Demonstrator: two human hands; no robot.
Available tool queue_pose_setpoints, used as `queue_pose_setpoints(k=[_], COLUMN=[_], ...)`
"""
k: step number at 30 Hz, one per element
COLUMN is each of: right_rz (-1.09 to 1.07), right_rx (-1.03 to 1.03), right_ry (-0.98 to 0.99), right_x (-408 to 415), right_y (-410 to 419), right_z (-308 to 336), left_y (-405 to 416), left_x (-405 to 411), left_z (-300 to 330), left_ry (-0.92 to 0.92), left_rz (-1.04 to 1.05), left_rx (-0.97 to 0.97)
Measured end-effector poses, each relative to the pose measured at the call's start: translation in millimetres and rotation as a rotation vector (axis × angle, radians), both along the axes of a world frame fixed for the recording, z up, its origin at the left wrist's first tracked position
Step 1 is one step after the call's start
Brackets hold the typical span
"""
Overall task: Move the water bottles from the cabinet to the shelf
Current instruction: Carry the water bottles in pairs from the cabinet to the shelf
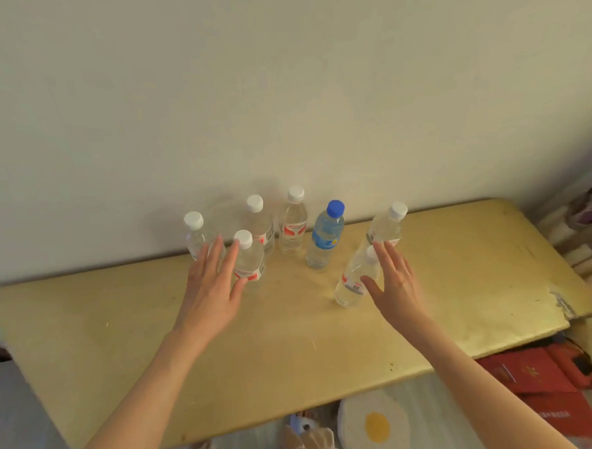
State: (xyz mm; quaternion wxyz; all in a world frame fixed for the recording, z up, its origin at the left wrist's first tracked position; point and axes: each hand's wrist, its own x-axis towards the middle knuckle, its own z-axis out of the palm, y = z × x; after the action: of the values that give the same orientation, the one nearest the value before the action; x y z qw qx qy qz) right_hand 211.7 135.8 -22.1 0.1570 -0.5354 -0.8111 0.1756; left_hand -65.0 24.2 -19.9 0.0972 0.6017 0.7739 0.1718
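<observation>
**Reaching for two bottles on the yellow top**

Reaching with both hands at once, I judge the step to be the pick-up: no bottle has yet left the yellow top (462,284). Seven water bottles stand on it, the blue-capped bottle (324,238) as landmark. My left hand (212,287), left of it, is spread flat with straight fingers just beside the near white-capped bottle (249,257); contact I cannot confirm. My right hand (399,284), right of the landmark, is likewise open, thumb at the front bottle (354,278), gripping nothing. Next, each hand must curl round a bottle body and lift without toppling neighbours.
</observation>
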Motion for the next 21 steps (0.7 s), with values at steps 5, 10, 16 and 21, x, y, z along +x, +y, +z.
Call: queue_pose_setpoints(k=[5, 10, 16, 21], right_rz=[0.019, 0.037, -0.033, -0.151], right_rx=[-0.014, 0.009, 0.015, -0.009], right_ry=[0.065, 0.093, 0.054, 0.051], right_x=[-6, -8, -11, -13], right_y=[28, 30, 21, -13], right_z=[-6, -11, -9, -4], left_y=[40, 49, 43, 28], left_x=[-8, -7, -2, -4], left_z=[-4, 1, -2, 0], left_ry=[0.031, -0.176, -0.221, -0.210], left_rz=[-0.064, -0.024, 0.013, -0.049], left_rx=[-0.077, 0.012, 0.055, 0.029])
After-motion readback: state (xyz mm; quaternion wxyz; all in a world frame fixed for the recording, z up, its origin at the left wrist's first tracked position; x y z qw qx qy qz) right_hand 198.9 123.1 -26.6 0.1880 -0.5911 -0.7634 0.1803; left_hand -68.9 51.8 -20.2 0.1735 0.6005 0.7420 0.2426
